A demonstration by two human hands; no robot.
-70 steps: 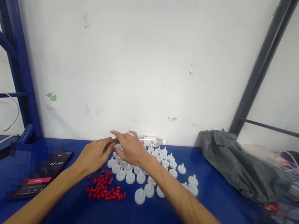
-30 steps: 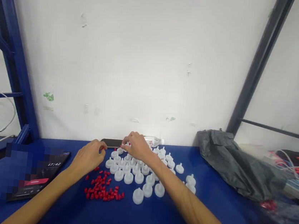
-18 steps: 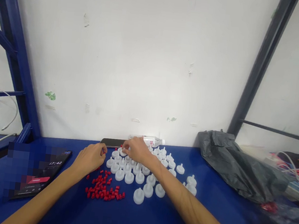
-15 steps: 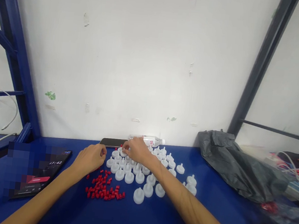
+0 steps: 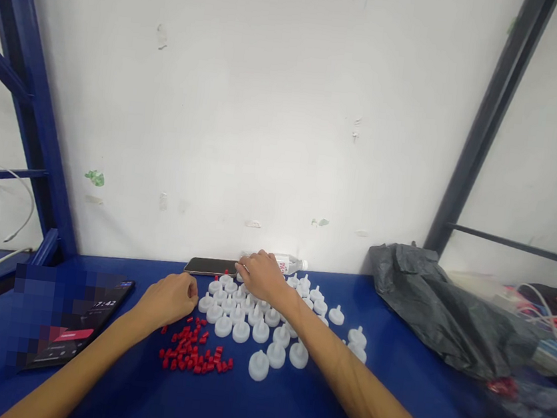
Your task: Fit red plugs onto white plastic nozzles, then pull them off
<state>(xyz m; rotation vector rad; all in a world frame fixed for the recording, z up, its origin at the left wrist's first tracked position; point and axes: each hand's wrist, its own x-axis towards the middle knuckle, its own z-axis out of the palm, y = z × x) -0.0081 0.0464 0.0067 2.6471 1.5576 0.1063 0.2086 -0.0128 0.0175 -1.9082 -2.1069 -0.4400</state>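
My left hand [image 5: 172, 297] hovers by the left edge of the white caps, its fingers curled in and thumb against the index finger; whatever is in it is hidden. My right hand [image 5: 263, 276] is over the back rows, fingers bent and closed down near a white cap; I cannot make out what the fingertips hold. Many round white nozzle caps [image 5: 241, 331] stand with their spouts up across the middle. Small red tips sit on a couple of back-left spouts, one being a red tip [image 5: 217, 278]. A loose pile of small red caps [image 5: 189, 353] lies in front of my left hand.
A lit phone [image 5: 86, 328] lies at the left, and another dark phone [image 5: 211, 267] at the back. Behind my right hand rests a clear bottle [image 5: 295, 264] on its side. A grey plastic bag [image 5: 443, 308] and cables are on the right. Everything lies on a blue tabletop [image 5: 145, 405].
My right hand has shifted slightly right and back, uncovering a white cap at the back left. My left hand has barely moved, its fingers still curled.
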